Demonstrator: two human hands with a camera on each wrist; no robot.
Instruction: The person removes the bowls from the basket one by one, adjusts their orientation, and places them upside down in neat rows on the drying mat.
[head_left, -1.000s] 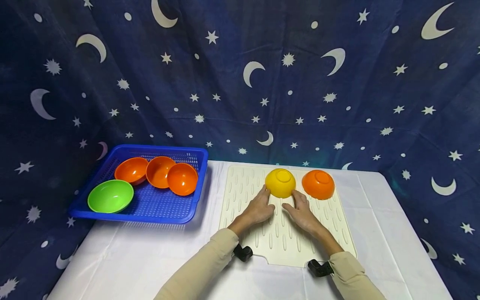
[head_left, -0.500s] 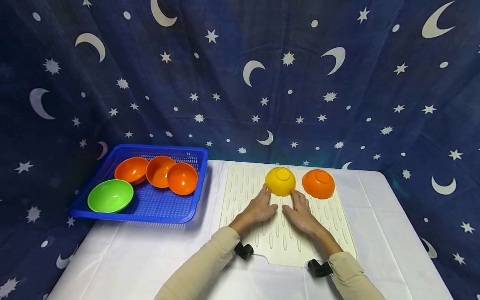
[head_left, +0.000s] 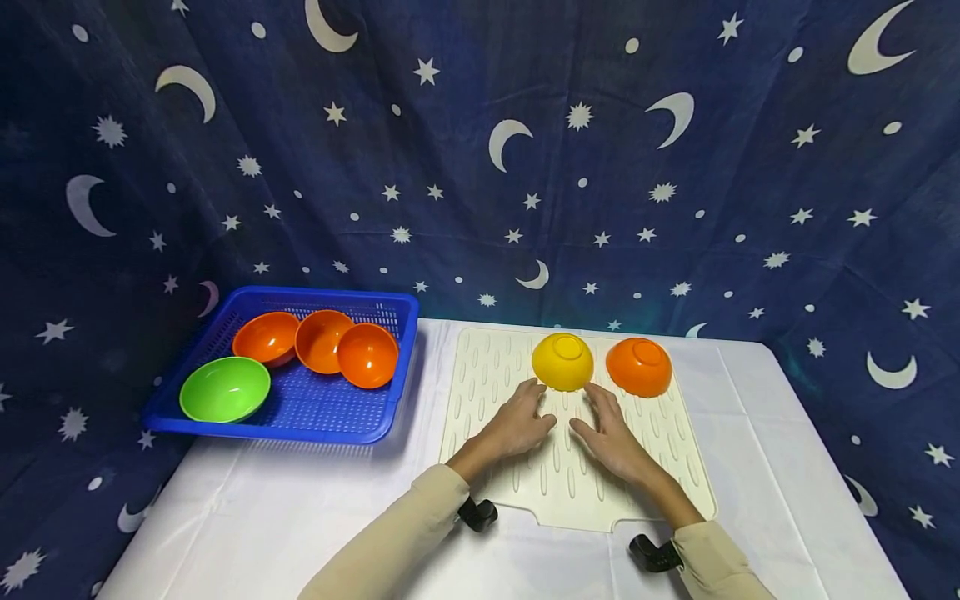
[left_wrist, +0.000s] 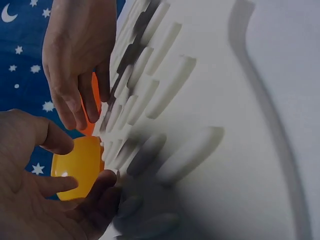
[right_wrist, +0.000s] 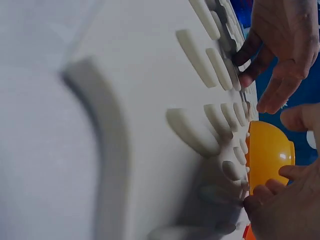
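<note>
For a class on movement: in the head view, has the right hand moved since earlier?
Yes, slightly: judged against the mat, the right hand has drawn back toward the mat's near edge.

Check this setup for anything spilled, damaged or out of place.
Nothing stands out. The yellow bowl and orange bowl rest upside down on the white mat; the other bowls lie in the blue basket. No spill or damage shows.

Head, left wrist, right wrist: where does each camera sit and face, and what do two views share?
Head: worn there, looking forward and down at mat and yellow bowl; left hand, right hand and sleeves show.
Left wrist: worn there, facing the yellow bowl; both hands show.
Right wrist: worn there, facing the yellow bowl; both hands show.
Wrist views share mat and yellow bowl.
</note>
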